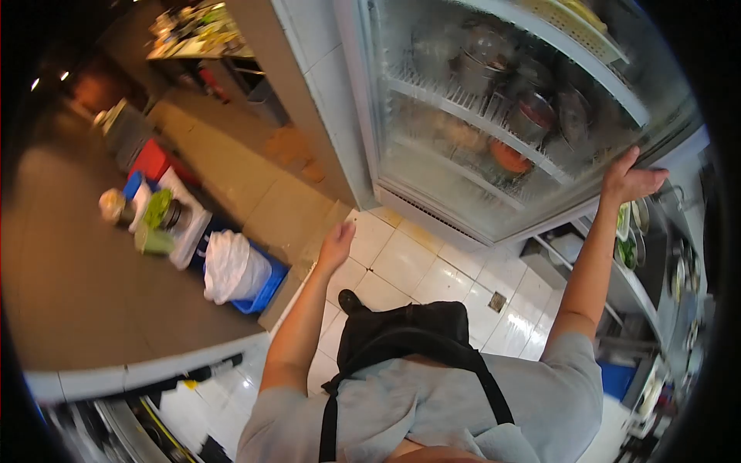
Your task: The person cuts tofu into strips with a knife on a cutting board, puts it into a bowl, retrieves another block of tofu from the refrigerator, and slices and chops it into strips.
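My right hand point(631, 184) is at the outer edge of a tall glass-door refrigerator point(478, 212), its thumb and fingers spread apart; contact with the door edge looks likely. The glass is fogged. Behind it, lidded metal pots point(482, 62) and a reddish-orange round item point(509, 157) sit on white wire racks. A yellow basket point(575, 27) shows on the upper rack. Low at my left side hangs my left hand point(336, 245), holding nothing visible, its fingers loosely extended above the tiled floor point(401, 258).
Left, beyond a low ledge, stand a blue bin point(270, 289) with a white bag point(231, 266), a green container point(154, 241) and a red box point(154, 160). Metal shelving point(644, 293) with dishes lines the right. A floor drain point(497, 301) lies ahead.
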`<state>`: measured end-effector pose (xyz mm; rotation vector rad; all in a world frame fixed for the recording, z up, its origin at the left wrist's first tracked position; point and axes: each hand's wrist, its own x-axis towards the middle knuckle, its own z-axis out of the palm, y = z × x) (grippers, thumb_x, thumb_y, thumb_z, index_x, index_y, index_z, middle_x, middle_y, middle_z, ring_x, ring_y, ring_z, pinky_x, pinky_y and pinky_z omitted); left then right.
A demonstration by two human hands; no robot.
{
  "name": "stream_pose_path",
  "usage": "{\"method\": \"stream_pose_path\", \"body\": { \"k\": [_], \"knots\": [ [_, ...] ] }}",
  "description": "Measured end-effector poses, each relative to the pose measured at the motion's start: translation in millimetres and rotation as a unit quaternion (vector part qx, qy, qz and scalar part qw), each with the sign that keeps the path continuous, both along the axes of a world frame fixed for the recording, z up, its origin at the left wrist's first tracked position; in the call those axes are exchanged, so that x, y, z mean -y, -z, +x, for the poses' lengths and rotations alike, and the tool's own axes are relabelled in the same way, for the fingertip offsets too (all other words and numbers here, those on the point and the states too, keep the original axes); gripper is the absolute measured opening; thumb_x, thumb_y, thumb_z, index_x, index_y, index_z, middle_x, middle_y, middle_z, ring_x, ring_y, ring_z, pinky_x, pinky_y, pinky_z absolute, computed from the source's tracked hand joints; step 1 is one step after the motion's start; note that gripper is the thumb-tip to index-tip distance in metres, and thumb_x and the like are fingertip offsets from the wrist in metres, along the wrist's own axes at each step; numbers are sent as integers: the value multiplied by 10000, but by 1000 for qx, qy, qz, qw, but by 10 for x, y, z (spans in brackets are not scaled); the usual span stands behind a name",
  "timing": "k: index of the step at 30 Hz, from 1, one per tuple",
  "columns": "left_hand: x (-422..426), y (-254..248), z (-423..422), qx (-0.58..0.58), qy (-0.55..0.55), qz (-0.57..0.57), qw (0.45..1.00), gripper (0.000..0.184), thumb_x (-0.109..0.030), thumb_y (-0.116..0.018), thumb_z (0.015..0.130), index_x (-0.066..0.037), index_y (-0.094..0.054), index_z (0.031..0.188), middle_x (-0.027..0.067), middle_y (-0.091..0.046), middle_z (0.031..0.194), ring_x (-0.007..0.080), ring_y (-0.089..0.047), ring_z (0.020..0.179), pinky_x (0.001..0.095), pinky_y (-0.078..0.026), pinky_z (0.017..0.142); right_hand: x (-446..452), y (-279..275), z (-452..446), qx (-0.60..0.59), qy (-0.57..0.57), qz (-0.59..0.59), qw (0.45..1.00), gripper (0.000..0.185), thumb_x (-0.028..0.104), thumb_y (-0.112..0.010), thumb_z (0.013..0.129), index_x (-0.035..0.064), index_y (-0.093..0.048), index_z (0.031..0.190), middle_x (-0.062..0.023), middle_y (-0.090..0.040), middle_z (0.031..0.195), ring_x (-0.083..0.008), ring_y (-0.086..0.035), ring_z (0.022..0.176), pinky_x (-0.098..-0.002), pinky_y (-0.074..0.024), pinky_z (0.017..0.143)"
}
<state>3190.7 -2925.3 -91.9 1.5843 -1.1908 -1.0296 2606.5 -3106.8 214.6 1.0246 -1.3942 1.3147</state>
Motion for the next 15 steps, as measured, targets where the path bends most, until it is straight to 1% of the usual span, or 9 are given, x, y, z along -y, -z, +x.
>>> {"method": "stream_pose_path", "body": {
  "k": [2,4,7,9,11,12,13,14,15],
  "knots": [
    [974,-259,111,16,19,-93,995,571,-428,-581,1027,29,-541,1367,207,-623,1288,307,-585,1219,402,-455,1034,35,-19,42,9,111,52,992,1056,533,-677,887,-178,-177,1486,-442,-375,1383,-577,-409,1238,-590,-331,1076],
    [1887,-602,126,55,-2,-172,984,644,-451,-558,1029,28,-459,1449,260,-486,1448,365,-460,1367,442,-376,1125,6,-66,14,-22,121,68,990,1045,526,-648,913,-183,-144,1492,-457,-346,1396,-593,-389,1254,-591,-324,1092],
    [2912,-1253,108,131,-52,-300,944,562,-440,-531,1039,41,-535,1330,275,-521,1381,408,-489,1291,479,-397,1070,-84,10,-239,-70,118,115,984,1040,520,-604,952,-190,-82,1504,-486,-284,1424,-615,-339,1303,-589,-294,1135],
    [3454,-1423,127,76,6,-255,964,620,-528,-437,1057,52,-589,1214,264,-601,1278,387,-556,1203,459,-426,1014,-187,85,-288,-25,52,162,985,1043,523,-577,977,-157,-16,1536,-484,-197,1499,-631,-238,1394,-574,-211,1206],
    [3780,-1367,56,-13,21,-261,965,686,-578,-382,1054,56,-603,1192,256,-631,1221,374,-582,1168,447,-436,998,-724,218,79,32,118,436,892,991,481,-628,968,-46,-67,1591,-414,-142,1575,-574,-212,1442,-593,-260,1181],
    [3832,-1333,14,-88,23,-263,960,757,-628,-326,1051,61,-617,1170,248,-662,1164,362,-608,1133,434,-447,982,-899,508,120,-131,149,472,859,962,446,-659,946,23,-101,1606,-393,-290,1539,-581,-361,1374,-589,-417,1079],
    [3801,-1338,4,-97,34,-261,960,757,-628,-326,1051,61,-617,1170,248,-662,1164,362,-608,1133,434,-447,982,-1181,373,923,142,46,641,753,924,355,-704,919,135,-149,1624,-354,-463,1450,-513,-482,1324,-558,-474,1026],
    [3724,-1404,30,-83,47,-232,968,797,-652,-298,1045,65,-624,1165,234,-674,1138,347,-620,1111,426,-454,970,-1328,949,980,158,-26,673,722,913,310,-739,889,212,-201,1621,-295,-575,1370,-467,-566,1258,-512,-470,1041],
    [3667,-1466,50,-66,60,-203,975,838,-677,-270,1038,69,-631,1160,221,-686,1112,332,-632,1090,418,-460,957,-1544,1257,1525,220,-104,667,704,912,341,-749,886,191,-223,1616,-259,-591,1374,-466,-570,1250,-489,-458,1055]
  ]
}}
